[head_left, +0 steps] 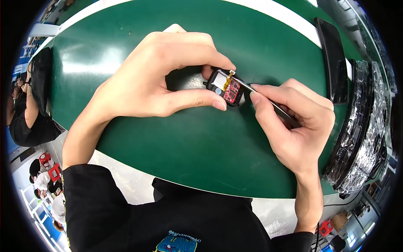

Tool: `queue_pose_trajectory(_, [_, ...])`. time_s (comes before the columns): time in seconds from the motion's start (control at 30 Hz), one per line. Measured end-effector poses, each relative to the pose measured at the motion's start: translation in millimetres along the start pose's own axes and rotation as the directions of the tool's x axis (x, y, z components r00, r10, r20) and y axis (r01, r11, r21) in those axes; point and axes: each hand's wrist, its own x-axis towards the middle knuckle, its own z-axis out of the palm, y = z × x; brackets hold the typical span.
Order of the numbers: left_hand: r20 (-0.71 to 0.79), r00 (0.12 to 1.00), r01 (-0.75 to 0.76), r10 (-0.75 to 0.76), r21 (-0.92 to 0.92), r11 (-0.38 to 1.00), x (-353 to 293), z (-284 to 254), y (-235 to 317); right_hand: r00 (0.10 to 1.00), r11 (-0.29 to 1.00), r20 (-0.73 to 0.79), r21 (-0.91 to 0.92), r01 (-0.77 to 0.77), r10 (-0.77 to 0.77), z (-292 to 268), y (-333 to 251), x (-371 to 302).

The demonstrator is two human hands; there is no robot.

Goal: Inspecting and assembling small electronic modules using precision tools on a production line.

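Between the thumb and fingers of my left hand (161, 73) is a small black device housing (239, 100), held by its edges above the green table. Its inside faces up, showing a red circuit board (232, 91), a silver-white rectangular part (219, 80) and a yellow flex ribbon (227, 82) with a small pale end near the top edge. Closed in a pinch, my right hand (300, 119) grips slim metal tweezers (272, 103). The tweezer tip points to the upper part of the housing, by the ribbon's end; whether it touches is too small to tell.
A green tabletop (189, 155) with a pale edge lies beneath my hands. Along the right side are a flat black tray (331, 59) and stacked black trays (357, 126) in clear wrapping. A dark mesh item (41, 80) stands at the left edge, beside another person (31, 113).
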Motion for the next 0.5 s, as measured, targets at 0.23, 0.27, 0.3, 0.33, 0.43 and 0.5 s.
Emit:
queue_pose_trajectory(0.23, [-0.008, 1.000, 0.009, -0.009, -0.004, 1.000, 1.5, 0.9, -0.2, 1.000, 1.000, -0.003, 0.011, 0.029, -0.029, 0.5, 2.1, 1.1])
queue_pose_trajectory(0.27, [-0.008, 1.000, 0.013, -0.013, 0.001, 1.000, 2.2, 0.3, 0.2, 0.999, 1.000, -0.012, 0.006, 0.031, -0.031, 0.3, 1.8, 1.0])
queue_pose_trajectory(0.3, [-0.004, 1.000, 0.008, -0.008, -0.002, 1.000, 2.5, 0.4, 0.3, 1.000, 1.000, -0.016, 0.003, 0.027, -0.026, -0.4, 2.2, 0.9])
queue_pose_trajectory(0.33, [-0.006, 1.000, 0.004, -0.004, 0.010, 1.000, 2.8, 0.7, 0.2, 0.999, 0.999, -0.014, -0.003, 0.040, -0.040, -1.2, 2.6, 0.7])
queue_pose_trajectory(0.43, [-0.003, 1.000, 0.015, -0.015, 0.040, 0.999, 2.7, -1.1, 2.1, 0.998, 0.998, -0.016, -0.002, 0.056, -0.056, -1.8, 3.3, 0.4])
queue_pose_trajectory(0.5, [0.000, 1.000, 0.029, -0.029, 0.054, 0.998, 2.2, -0.9, 4.3, 0.998, 0.998, -0.019, 0.001, 0.056, -0.056, -1.3, 4.7, 0.1])
